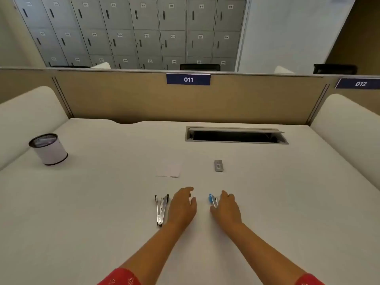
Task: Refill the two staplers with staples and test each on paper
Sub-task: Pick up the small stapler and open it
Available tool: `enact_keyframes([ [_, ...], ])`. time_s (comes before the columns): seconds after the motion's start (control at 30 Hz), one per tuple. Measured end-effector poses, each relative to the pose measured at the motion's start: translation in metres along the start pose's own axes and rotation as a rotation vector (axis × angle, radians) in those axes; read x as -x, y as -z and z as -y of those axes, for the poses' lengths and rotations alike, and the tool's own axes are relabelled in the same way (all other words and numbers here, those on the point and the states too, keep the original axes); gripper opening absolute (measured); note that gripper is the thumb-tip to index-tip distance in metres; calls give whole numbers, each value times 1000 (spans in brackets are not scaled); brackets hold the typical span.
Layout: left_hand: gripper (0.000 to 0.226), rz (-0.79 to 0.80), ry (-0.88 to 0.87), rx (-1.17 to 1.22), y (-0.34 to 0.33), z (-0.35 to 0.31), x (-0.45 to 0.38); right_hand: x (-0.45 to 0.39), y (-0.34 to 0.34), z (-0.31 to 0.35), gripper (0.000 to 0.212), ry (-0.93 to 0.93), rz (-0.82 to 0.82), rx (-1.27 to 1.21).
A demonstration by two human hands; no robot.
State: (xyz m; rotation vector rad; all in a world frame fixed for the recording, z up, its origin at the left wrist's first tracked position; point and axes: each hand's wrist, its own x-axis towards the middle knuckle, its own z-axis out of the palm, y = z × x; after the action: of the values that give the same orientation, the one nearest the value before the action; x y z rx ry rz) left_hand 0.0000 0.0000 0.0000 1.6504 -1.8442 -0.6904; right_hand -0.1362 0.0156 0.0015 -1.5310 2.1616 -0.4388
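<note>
- Left hand lies relaxed, fingers straight, holding nothing, just right of the opened black stapler
- Right hand touches the blue stapler; whether it grips, I cannot tell
- Paper and staple box sit beyond on the desk

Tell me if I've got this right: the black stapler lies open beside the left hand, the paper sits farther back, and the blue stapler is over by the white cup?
Not quite. The blue stapler lies by the right hand, far from the white cup, as the head view shows. The black stapler does lie open beside the left hand, with the paper farther back.
</note>
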Motion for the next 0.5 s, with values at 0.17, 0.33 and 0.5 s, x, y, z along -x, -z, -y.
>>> enact_keyframes([
  [0.17, 43, 146, 250, 320, -11, -21, -1, 6, -4, -8, 68, 50, -12, -128],
  [0.33, 34, 163, 394, 547, -14, -33, -2, 13, -6, -9, 69, 145, -40, -287],
  [0.5, 21, 110, 290, 649, -2, -41, -2, 13, 5, -10, 57, 113, 9, -591],
])
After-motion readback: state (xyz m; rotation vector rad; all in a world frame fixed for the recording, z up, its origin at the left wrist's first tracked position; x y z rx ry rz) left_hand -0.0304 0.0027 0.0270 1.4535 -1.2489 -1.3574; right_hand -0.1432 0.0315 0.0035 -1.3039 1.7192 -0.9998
